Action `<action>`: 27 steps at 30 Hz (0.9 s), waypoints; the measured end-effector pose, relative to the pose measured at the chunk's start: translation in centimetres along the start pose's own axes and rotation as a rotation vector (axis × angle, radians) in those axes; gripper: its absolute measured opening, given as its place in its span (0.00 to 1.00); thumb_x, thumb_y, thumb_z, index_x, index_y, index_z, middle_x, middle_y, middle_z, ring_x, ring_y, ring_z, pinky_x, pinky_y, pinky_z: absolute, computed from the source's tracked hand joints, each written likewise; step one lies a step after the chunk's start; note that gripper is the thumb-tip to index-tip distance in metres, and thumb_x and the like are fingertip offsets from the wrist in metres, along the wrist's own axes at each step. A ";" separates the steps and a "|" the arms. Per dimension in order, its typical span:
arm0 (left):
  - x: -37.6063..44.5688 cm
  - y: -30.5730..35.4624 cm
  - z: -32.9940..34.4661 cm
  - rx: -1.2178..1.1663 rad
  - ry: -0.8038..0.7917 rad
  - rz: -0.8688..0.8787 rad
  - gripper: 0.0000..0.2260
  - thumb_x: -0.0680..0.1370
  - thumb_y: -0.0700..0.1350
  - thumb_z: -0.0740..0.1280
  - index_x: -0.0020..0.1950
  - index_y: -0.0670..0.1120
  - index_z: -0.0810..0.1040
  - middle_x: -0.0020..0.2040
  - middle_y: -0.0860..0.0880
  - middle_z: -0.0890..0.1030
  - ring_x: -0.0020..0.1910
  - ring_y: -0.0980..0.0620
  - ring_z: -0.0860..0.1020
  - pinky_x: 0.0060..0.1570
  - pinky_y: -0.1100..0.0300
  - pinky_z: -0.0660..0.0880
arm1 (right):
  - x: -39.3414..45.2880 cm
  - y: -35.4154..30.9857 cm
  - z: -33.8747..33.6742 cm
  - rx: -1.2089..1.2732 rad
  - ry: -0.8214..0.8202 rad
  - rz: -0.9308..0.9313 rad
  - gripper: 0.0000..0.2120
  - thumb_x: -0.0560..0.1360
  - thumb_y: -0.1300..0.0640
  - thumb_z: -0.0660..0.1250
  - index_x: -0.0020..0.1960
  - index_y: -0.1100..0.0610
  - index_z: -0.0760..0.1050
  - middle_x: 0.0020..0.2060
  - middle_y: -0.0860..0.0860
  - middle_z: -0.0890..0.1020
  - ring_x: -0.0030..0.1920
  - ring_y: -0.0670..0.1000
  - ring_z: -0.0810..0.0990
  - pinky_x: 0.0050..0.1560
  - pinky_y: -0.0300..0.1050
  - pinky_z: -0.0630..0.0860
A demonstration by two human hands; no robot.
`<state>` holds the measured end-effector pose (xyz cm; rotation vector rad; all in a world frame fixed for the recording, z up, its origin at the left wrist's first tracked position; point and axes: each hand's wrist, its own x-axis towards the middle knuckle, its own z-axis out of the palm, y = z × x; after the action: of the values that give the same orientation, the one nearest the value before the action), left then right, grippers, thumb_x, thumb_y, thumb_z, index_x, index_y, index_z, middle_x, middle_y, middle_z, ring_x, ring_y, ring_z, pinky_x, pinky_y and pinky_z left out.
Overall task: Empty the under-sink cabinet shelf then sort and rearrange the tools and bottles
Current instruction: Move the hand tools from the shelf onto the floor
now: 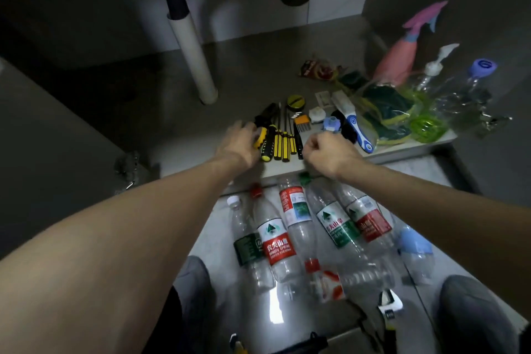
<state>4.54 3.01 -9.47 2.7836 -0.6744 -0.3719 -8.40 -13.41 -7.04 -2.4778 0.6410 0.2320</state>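
Two hands are working at the front of the shelf [230, 89], where the tools are being lined up side by side, handles toward the person, seemingly so like sits with like. The left hand [240, 142] is reaching over the leftmost tool [265, 121], fingers curled on its yellow grip. The right hand [326, 149] is hovering by the screwdrivers [283, 145], fingers bunched into a loose fist; I cannot tell whether it is pinching anything. Sponges [388, 112] and spray bottles [399, 60] are crowding the right side. Emptied water bottles [301, 227] are lying in a row on the floor, and a wrench [389, 307] is waiting nearer the knees.
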 end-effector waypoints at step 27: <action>-12.7 -7.0 6.7 -0.385 0.212 -0.727 0.13 0.74 0.52 0.67 0.51 0.47 0.70 0.54 0.44 0.79 0.50 0.39 0.78 0.45 0.54 0.72 | 6.0 -6.9 7.7 -0.607 0.166 -0.303 0.21 0.74 0.48 0.66 0.63 0.58 0.70 0.47 0.55 0.82 0.46 0.59 0.82 0.33 0.46 0.65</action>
<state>-5.57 13.82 -15.50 2.5361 0.4385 -0.2844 0.00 -6.44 -11.86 -3.1617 0.2694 0.1124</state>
